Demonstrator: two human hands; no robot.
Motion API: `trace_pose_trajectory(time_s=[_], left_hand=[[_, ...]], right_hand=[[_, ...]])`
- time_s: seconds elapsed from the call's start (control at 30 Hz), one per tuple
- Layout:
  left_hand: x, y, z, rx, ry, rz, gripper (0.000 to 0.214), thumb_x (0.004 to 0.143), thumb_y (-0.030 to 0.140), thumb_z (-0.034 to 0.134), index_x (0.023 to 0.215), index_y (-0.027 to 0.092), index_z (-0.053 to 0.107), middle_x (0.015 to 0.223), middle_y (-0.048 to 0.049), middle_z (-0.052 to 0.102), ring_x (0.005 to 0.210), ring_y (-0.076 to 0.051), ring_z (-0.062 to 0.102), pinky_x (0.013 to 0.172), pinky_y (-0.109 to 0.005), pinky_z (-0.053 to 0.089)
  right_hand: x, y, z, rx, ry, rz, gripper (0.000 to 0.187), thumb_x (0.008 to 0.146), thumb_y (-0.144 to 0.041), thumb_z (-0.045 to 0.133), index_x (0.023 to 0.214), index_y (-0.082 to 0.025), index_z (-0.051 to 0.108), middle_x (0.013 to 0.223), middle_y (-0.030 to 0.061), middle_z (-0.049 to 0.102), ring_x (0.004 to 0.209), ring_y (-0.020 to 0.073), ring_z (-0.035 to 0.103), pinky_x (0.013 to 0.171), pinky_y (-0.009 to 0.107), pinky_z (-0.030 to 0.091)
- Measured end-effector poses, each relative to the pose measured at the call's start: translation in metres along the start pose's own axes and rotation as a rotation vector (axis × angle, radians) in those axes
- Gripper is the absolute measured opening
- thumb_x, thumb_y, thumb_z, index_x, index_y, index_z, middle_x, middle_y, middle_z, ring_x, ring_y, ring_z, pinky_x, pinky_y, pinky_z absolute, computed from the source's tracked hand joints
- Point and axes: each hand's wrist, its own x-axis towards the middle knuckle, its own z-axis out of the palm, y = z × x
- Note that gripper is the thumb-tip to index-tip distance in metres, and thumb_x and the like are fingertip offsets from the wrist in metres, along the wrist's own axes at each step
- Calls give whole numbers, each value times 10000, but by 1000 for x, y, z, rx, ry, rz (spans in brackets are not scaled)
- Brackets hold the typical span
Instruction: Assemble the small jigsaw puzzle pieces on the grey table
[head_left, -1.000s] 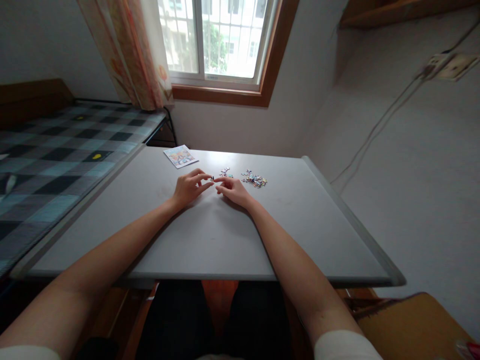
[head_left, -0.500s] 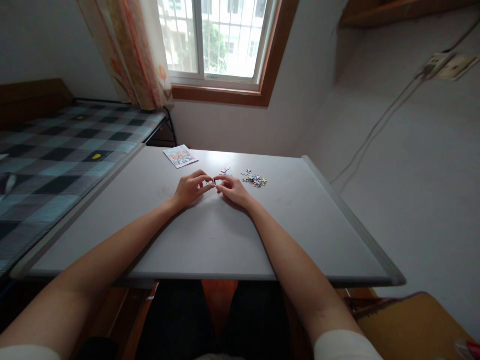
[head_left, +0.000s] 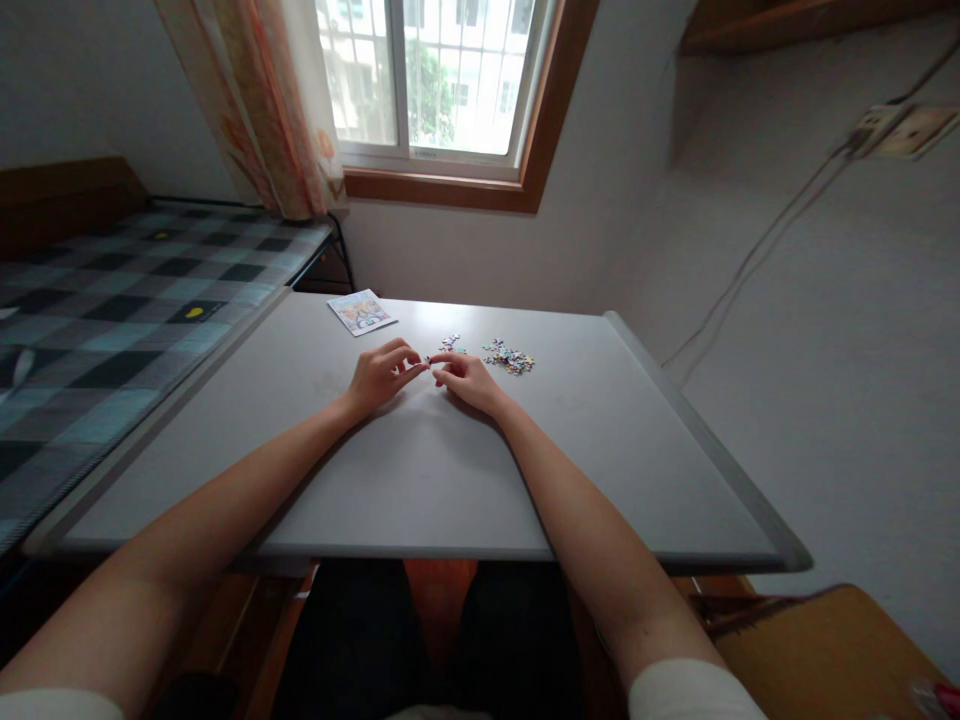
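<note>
My left hand (head_left: 381, 374) and my right hand (head_left: 466, 380) rest on the grey table (head_left: 420, 480), their fingertips meeting over a small puzzle piece (head_left: 428, 360). Both hands pinch at it with thumb and forefinger. Just beyond them lies a small cluster of joined pieces (head_left: 451, 344). A loose heap of coloured puzzle pieces (head_left: 510, 358) sits to the right of that cluster.
A picture card (head_left: 361, 311) lies at the table's far left corner. A bed with a checked cover (head_left: 112, 310) runs along the left edge. A wall stands close on the right, a window (head_left: 435, 80) behind, a wooden seat (head_left: 817, 650) near right.
Both hands stay pinched together at almost the same spot; the fingers shifted slightly around the small piece between them.
</note>
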Motion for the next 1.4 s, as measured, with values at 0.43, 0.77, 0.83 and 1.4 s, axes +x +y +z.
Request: trace_pose_trajectory(time_s=[0.43, 0.77, 0.83, 1.4], left_hand=[[-1, -3, 1, -25, -1, -5, 239, 910, 394, 590, 869, 195, 716, 821, -24, 655, 566, -62, 553, 531, -182, 462], [-1, -3, 1, -31, -20, -28, 279, 916, 417, 572, 843, 185, 708, 810, -22, 648, 551, -59, 544, 527, -184, 450], [-1, -2, 1, -59, -51, -33, 283, 916, 419, 572, 842, 181, 707, 805, -22, 645, 556, -63, 548, 539, -187, 453], [-1, -2, 2, -52, -112, -80, 310, 881, 466, 606, 982, 186, 690, 848, -24, 650, 557, -69, 569, 543, -187, 468]], right_hand=[[-1, -1, -1, -23, -2, 6, 319, 758, -317, 598, 988, -113, 683, 636, -6, 619, 561, 92, 497, 578, 232, 394], [-1, 2, -1, -43, 4, -8, 280, 758, -329, 600, 918, -112, 674, 651, 2, 629, 584, 95, 512, 591, 233, 403], [0, 3, -1, -40, 4, -11, 276, 755, -337, 602, 901, -112, 669, 647, 0, 624, 579, 93, 505, 579, 229, 393], [-1, 2, -1, 6, -15, -35, 375, 768, -379, 622, 1048, -129, 648, 629, -19, 600, 536, 88, 470, 532, 222, 364]])
